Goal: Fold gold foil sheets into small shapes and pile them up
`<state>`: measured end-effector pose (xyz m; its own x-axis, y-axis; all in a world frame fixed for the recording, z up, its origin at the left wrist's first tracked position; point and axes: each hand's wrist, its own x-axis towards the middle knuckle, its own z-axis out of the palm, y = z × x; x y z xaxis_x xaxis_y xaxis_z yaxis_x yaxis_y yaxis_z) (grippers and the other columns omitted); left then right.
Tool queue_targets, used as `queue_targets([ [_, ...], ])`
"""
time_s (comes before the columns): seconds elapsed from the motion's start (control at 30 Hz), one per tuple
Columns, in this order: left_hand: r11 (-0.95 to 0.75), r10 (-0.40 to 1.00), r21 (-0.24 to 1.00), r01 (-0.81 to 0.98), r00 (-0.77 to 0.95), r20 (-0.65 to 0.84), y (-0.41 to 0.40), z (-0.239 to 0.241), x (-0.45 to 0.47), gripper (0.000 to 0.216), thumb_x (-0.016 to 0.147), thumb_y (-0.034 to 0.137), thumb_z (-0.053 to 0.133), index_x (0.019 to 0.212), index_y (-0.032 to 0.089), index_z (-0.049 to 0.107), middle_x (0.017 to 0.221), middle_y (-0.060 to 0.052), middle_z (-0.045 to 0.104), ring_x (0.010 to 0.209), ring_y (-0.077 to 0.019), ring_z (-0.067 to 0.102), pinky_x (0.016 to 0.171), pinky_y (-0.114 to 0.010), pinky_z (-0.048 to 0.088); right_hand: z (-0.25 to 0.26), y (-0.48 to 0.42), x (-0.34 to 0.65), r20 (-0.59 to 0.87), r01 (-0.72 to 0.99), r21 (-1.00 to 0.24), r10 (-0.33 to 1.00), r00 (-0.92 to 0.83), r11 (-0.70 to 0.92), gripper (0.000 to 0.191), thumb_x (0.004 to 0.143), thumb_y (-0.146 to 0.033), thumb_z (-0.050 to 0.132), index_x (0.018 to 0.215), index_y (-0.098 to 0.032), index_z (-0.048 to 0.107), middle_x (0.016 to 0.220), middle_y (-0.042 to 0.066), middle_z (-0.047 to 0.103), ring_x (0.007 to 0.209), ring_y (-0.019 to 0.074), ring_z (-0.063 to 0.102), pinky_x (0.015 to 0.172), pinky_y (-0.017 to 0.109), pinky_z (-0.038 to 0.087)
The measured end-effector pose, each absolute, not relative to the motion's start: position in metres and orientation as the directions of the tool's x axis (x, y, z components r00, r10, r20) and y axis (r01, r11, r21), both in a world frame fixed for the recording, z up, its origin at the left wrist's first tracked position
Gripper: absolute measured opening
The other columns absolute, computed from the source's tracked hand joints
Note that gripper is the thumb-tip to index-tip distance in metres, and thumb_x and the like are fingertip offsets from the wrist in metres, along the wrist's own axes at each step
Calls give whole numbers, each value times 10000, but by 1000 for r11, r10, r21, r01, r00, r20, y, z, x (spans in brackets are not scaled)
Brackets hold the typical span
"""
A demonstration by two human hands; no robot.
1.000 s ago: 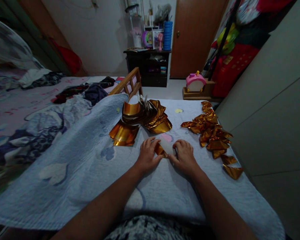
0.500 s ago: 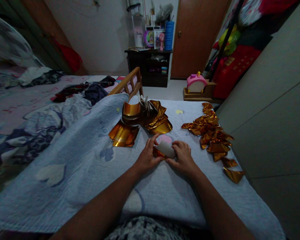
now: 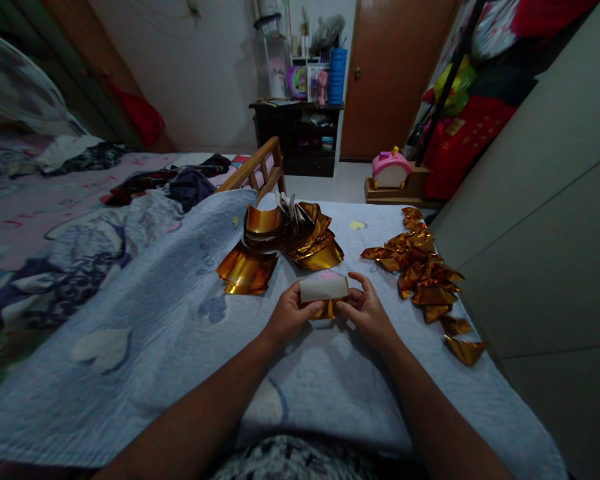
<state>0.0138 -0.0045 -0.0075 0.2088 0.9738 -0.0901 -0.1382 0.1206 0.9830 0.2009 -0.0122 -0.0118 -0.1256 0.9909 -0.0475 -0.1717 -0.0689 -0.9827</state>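
Between my two hands is a sheet of gold foil paper [image 3: 324, 289], its pale back facing up and its lower edge folded over to show gold. My left hand [image 3: 291, 316] grips the left end, thumb on the gold fold. At the right end my right hand [image 3: 369, 312] pinches the fold with the thumb, its index finger raised. Beyond them lies a fanned stack of gold paper sheets [image 3: 250, 270]. To the right, folded gold paper pieces [image 3: 433, 277] lie in a heap.
A light blue blanket [image 3: 180, 373] with heart patterns covers the surface before me. A wooden rail [image 3: 253, 167] stands behind the stack. Rumpled clothes [image 3: 190, 187] lie on the bed at left. A grey panel [image 3: 545, 233] borders the right side.
The gold paper has been turned from a slant to nearly level, showing more of its pale back and the gold fold. My right hand's index finger has lifted.
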Motion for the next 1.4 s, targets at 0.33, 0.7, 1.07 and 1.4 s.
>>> queue_targets([
  [0.33,-83,915,995,-57,390,99,-9,-7,10,877,788,168,634,1507,296,149,1219,-82,637,973,-181,646,835,-311,530,-15,-5,210,-71,-99,-992,996,-46,-75,550,734,-380,718,1108,-262,332,651,-91,630,550,140,577,541,246,424],
  [0.7,-476,845,762,440,469,257,-9,-21,8,461,759,11,511,1161,216,607,1018,-46,570,957,-189,582,848,-306,503,-21,-3,213,36,238,-971,999,-4,36,370,794,-362,608,1065,-238,390,644,-79,564,564,153,554,536,244,387],
  [1.07,-594,803,484,643,434,410,-14,-18,9,133,819,174,736,898,270,784,1210,-87,510,1125,-267,455,986,-446,451,-24,-2,210,192,574,-803,981,-9,162,350,805,-281,585,1116,-200,448,725,-32,553,667,183,541,652,295,401],
  [1.4,-665,735,501,554,603,309,-8,-21,10,115,910,183,641,953,219,741,1011,-71,697,958,-218,585,871,-378,482,-29,-4,206,367,795,-500,915,-166,344,87,854,-135,557,910,-200,574,963,95,595,930,260,504,823,379,409],
])
